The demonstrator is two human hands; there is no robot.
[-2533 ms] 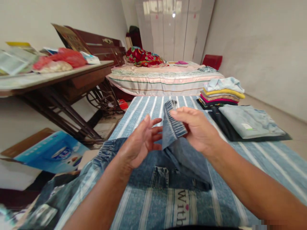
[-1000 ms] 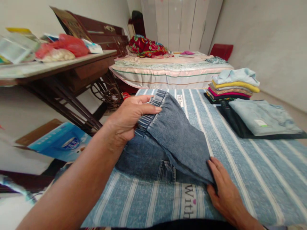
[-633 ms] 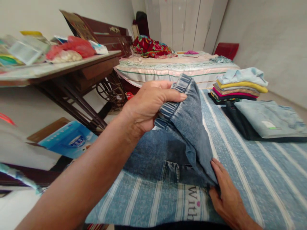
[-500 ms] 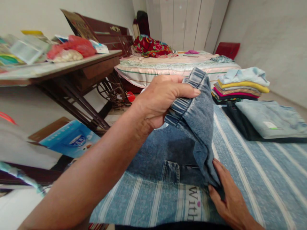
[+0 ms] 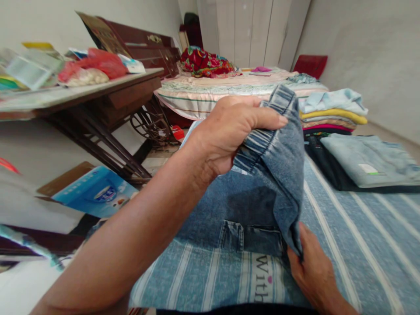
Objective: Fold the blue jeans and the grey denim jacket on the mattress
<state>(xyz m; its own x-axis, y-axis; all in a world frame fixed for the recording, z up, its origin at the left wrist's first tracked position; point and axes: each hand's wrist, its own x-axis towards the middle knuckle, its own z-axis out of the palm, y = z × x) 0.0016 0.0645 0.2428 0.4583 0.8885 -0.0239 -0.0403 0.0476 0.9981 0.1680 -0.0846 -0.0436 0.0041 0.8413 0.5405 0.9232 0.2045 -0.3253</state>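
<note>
A pair of blue jeans (image 5: 210,205) with an elastic waistband lies partly spread on the striped bed sheet (image 5: 331,227). My left hand (image 5: 243,131) is closed on the gathered waistband, thumb on top, and holds that end raised above the bed. Lower down, my right hand (image 5: 315,262) is closed around the jeans' right-hand edge, near a pocket; some of its fingers are hidden behind the denim. Between the two hands the cloth hangs in a folded flap. My left forearm covers part of the jeans.
To the right, folded pale jeans (image 5: 370,162) lie on dark trousers (image 5: 323,164), beside a stack of folded clothes (image 5: 333,113). At left stands a sewing-machine table (image 5: 131,83) with bags on it, a blue box (image 5: 95,192) below. Another bed (image 5: 203,98) stands behind.
My left hand has moved slightly right and up with the waistband. The flap of denim has shifted right with it, and my right hand has tucked closer around the edge.
</note>
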